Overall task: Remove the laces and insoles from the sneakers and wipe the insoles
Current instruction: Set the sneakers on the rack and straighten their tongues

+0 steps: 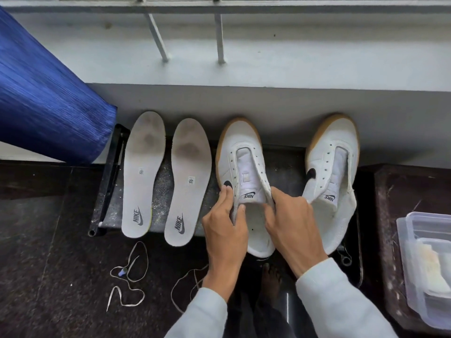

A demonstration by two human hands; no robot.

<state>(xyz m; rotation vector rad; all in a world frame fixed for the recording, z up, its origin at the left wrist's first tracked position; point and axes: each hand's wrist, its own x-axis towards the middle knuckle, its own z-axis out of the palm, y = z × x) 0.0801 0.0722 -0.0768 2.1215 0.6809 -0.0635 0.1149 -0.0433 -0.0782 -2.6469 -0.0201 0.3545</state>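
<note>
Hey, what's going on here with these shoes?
A person is pulling one sneaker open, with the left hand pinching its collar edge and the right hand gripping the other side. The second sneaker stands beside it. Both are unlaced, and the laces lie on the floor. Two stained insoles lie to the left.

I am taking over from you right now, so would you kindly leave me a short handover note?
Left hand: pinches the left edge of the left sneaker's opening.
Right hand: grips its right edge.
Right sneaker: beside it, untouched.
Left insole and right insole: side by side on the bench.
Laces: on the floor.
Done: laces and insoles are out.
Left: wipe the insoles; both look soiled at the forefoot.
</note>
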